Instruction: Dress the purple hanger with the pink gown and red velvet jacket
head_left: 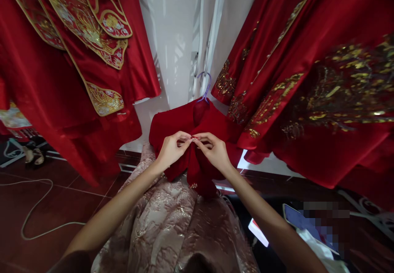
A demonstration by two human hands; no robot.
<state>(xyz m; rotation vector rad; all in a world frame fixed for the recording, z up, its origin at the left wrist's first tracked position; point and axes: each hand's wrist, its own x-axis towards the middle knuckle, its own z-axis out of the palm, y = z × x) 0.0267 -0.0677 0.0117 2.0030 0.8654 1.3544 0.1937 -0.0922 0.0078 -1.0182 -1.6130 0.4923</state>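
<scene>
A short red jacket [172,119] hangs on a purple hanger [207,88] in front of me. My left hand [174,150] and my right hand [214,151] meet at the jacket's front opening, thumbs and fingers pinched together. Between the fingertips shows a small shiny detail [193,138] on the red cloth, too small to make out as a button or a bead. Lower on the front edge sits a little gold ornament [193,186]. Beneath the jacket spreads a pinkish brocade skirt [166,219] with a raised pattern.
Red gowns with gold embroidery hang on the left [135,55] and on the right [292,88]. A white door [172,31] stands behind. A phone [308,228] lies at lower right. On the tiled floor are a white cable [29,215] and shoes [33,156].
</scene>
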